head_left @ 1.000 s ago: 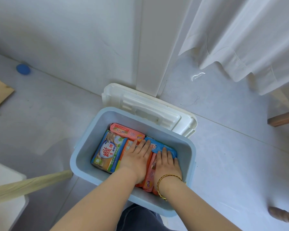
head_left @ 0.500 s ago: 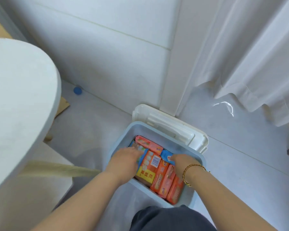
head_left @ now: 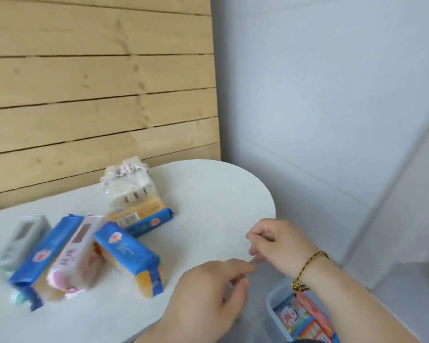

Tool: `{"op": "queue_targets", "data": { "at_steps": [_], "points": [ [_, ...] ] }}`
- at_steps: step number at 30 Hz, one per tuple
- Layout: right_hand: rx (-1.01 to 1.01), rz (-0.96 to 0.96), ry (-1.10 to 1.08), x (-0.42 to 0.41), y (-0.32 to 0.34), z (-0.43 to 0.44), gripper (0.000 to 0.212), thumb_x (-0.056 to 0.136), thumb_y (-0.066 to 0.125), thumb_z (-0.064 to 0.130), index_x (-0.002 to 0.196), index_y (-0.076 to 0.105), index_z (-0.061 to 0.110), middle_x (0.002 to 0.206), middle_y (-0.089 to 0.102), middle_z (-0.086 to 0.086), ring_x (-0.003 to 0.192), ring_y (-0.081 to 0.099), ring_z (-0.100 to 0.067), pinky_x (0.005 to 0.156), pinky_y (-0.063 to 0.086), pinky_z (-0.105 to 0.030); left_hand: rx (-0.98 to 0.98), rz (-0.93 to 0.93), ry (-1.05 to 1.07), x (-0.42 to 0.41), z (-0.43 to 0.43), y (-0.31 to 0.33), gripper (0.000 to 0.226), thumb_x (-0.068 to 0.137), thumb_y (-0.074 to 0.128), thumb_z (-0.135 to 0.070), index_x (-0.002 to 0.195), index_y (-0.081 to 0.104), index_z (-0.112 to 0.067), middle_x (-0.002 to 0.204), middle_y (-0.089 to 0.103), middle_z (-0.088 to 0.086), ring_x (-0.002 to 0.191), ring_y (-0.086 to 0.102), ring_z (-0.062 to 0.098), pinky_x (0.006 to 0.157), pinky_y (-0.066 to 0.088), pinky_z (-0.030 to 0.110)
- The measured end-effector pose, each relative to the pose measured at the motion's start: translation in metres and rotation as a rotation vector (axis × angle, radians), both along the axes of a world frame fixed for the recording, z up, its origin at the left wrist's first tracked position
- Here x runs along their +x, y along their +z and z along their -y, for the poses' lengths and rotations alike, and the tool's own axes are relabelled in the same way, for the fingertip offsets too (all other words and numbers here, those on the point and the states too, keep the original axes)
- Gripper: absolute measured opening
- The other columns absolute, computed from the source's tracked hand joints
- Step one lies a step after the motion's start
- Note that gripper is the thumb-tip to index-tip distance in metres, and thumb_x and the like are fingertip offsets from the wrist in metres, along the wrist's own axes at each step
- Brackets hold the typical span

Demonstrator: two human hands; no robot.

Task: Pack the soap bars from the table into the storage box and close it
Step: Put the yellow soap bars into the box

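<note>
Several wrapped soap bars lie in a heap on the white table [head_left: 208,194]: a blue-wrapped bar [head_left: 126,248] nearest my hands, a pink and white bar [head_left: 77,253], a long blue bar [head_left: 45,251], a grey-green bar [head_left: 18,238], and a yellow bar with blue wrapper [head_left: 144,216] under a clear packet [head_left: 129,184]. My left hand [head_left: 208,293] hovers empty above the table's near edge, fingers loosely apart. My right hand [head_left: 275,246], with a braided bracelet, floats over the table's right rim, fingers curled, holding nothing. The light blue storage box [head_left: 270,303] on the floor at lower right holds orange soap packs [head_left: 310,315].
A wooden slat wall [head_left: 97,82] backs the table. A pale grey wall [head_left: 332,95] stands to the right. The table's rounded right end lies between the soap heap and the box.
Both hands have left the box and risen to the table. The view has swung up and left from the box on the floor to the soaps on the table.
</note>
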State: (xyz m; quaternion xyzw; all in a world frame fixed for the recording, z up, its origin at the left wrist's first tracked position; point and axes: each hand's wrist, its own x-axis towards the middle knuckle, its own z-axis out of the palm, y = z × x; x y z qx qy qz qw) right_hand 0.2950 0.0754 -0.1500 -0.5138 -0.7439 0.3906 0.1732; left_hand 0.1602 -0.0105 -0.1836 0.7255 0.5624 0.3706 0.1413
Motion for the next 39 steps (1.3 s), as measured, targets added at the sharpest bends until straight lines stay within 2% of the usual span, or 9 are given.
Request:
{"op": "queue_targets", "data": {
  "at_steps": [4,8,15,19,24,29,31,35,39],
  "points": [
    [-0.137,-0.081,0.063,-0.072,0.012,0.011,0.01,0.089,0.051,0.016,0.095,0.058,0.02,0.083,0.061,0.001,0.077,0.059,-0.016,0.079,0.048,-0.031,0.059,0.102,0.233,-0.057,0.033,0.015,0.037,0.059,0.029,-0.057,0.094,0.037,-0.067,0.065,0.051,-0.053,0.074,0.052,-0.022,0.065,0.038,-0.004],
    [-0.221,-0.057,0.113,-0.126,0.02,0.025,0.05,0.088,0.054,0.028,0.133,0.043,0.01,0.129,0.054,-0.011,0.107,0.054,-0.021,0.097,0.045,-0.035,0.138,0.249,0.414,-0.097,0.055,0.015,0.027,0.059,0.038,-0.053,0.078,0.056,-0.059,0.068,0.056,-0.05,0.079,0.057,-0.018,0.07,0.037,-0.007],
    [-0.094,0.208,0.264,-0.182,0.019,0.035,0.08,0.081,0.061,0.037,0.145,0.016,0.024,0.128,0.052,-0.003,0.109,0.056,-0.021,0.091,0.048,-0.032,-0.046,0.702,0.371,-0.139,0.051,-0.016,0.027,0.067,0.053,-0.014,0.081,0.065,-0.034,0.081,0.074,-0.011,0.078,0.06,-0.018,0.074,0.046,0.0],
    [-0.084,0.397,0.322,-0.191,0.009,0.035,0.065,0.082,0.057,0.029,0.137,0.024,0.019,0.113,0.057,-0.007,0.091,0.057,-0.023,0.075,0.047,-0.032,-0.038,0.632,0.413,-0.142,0.048,-0.03,0.05,0.071,0.052,-0.018,0.078,0.057,-0.068,0.095,0.066,-0.033,0.089,0.053,-0.026,0.076,0.035,-0.008],
    [-0.052,0.446,0.33,-0.19,0.002,0.029,0.039,0.084,0.054,0.024,0.117,0.037,0.012,0.101,0.051,-0.007,0.087,0.054,-0.024,0.071,0.043,-0.031,-0.042,0.502,0.48,-0.132,0.046,-0.028,0.032,0.089,0.05,-0.004,0.103,0.05,-0.033,0.116,0.051,-0.016,0.121,0.044,0.008,0.085,0.027,-0.001],
    [-0.278,0.048,0.184,-0.155,-0.001,0.01,0.022,0.08,0.063,0.013,0.075,0.043,0.02,0.078,0.047,0.001,0.073,0.049,-0.016,0.061,0.04,-0.021,0.023,0.226,0.389,-0.128,0.05,-0.004,0.023,0.077,0.046,-0.034,0.097,0.058,-0.038,0.085,0.049,-0.057,0.095,0.035,-0.035,0.079,0.024,-0.013],
    [-0.319,-0.069,0.1,-0.138,0.001,0.001,0.017,0.081,0.063,0.01,0.089,0.05,0.017,0.088,0.055,-0.003,0.08,0.054,-0.017,0.059,0.043,-0.02,0.078,0.132,0.413,-0.127,0.044,0.017,0.018,0.082,0.053,-0.028,0.091,0.069,-0.028,0.074,0.054,-0.042,0.092,0.043,-0.023,0.077,0.026,-0.013],
    [-0.324,-0.158,-0.018,-0.112,-0.001,-0.016,0.025,0.081,0.063,0.012,0.105,0.054,0.013,0.101,0.061,-0.009,0.094,0.059,-0.024,0.086,0.051,-0.037,-0.154,-0.145,0.432,-0.134,-0.009,0.051,0.031,0.093,0.046,-0.017,0.121,0.056,-0.02,0.123,0.059,-0.007,0.114,0.051,0.01,0.087,0.038,0.013],
    [-0.381,-0.237,-0.004,-0.092,-0.007,-0.021,0.021,0.084,0.06,0.008,0.1,0.051,0.017,0.086,0.06,0.001,0.073,0.058,-0.01,0.063,0.05,-0.022,-0.569,-0.426,0.393,-0.157,-0.067,0.048,0.05,0.092,0.046,-0.021,0.139,0.03,-0.015,0.143,0.041,0.006,0.128,0.041,0.024,0.099,0.037,0.03]
  ]
}}
